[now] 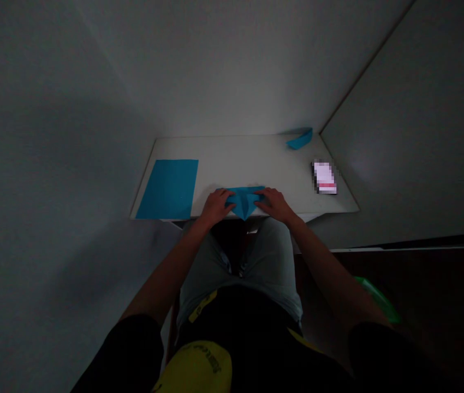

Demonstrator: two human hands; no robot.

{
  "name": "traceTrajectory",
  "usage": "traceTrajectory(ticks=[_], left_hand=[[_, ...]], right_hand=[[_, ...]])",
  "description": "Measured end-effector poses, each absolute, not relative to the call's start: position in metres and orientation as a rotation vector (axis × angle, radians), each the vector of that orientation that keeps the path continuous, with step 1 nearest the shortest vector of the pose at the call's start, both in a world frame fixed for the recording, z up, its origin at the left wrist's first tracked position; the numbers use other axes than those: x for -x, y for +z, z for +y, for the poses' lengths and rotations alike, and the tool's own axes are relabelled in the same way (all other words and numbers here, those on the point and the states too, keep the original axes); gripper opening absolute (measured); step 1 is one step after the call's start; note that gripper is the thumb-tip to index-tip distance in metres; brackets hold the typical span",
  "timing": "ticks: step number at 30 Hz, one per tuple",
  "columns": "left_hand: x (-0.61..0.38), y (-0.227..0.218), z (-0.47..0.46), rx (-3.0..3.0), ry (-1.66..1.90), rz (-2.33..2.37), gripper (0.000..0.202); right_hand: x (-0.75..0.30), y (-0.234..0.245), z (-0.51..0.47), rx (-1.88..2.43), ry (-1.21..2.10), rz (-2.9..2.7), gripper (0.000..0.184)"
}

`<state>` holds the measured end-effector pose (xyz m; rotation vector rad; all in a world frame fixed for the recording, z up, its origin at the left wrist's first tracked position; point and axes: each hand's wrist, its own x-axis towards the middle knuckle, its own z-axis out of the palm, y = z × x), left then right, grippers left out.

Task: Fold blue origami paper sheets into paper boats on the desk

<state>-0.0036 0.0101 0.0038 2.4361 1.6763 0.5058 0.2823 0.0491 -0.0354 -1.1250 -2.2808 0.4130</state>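
Observation:
A folded piece of blue paper [245, 202] lies at the front edge of the white table, its pointed end toward me and a wide straight edge at the far side. My left hand [217, 205] grips its left part, thumb and fingers closed on the paper. On the opposite side my right hand [275, 204] holds the right part in the same way. Creases and a raised fold show in the middle, between the hands. The fingertips are small and dim in this view.
Flat blue sheets or a single blue sheet [169, 188] rest at the table's left. A folded blue paper boat [299, 140] stands at the back right, near the wall. Closer on the right lies a phone [325, 177] with a lit, blurred screen. Walls [232, 71] enclose the table [240, 158].

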Motion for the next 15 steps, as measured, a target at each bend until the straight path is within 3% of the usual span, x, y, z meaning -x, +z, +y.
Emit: traceTrajectory(ticks=[6, 10, 13, 15], left_hand=[[-0.017, 0.0, -0.006, -2.427, 0.583, 1.842, 0.025], [-0.027, -0.008, -0.02, -2.431, 0.61, 1.843, 0.033], [-0.031, -0.01, -0.025, -2.417, 0.624, 1.851, 0.044], [-0.032, -0.009, -0.023, -2.408, 0.612, 1.844, 0.039]], right_hand=[[-0.258, -0.036, 0.033, 1.331, 0.175, -2.198, 0.041], [-0.247, -0.037, 0.021, 1.239, 0.153, -2.28, 0.029], [-0.244, -0.041, 0.015, 1.255, 0.16, -2.272, 0.032], [-0.243, -0.043, 0.011, 1.281, 0.156, -2.251, 0.037]])
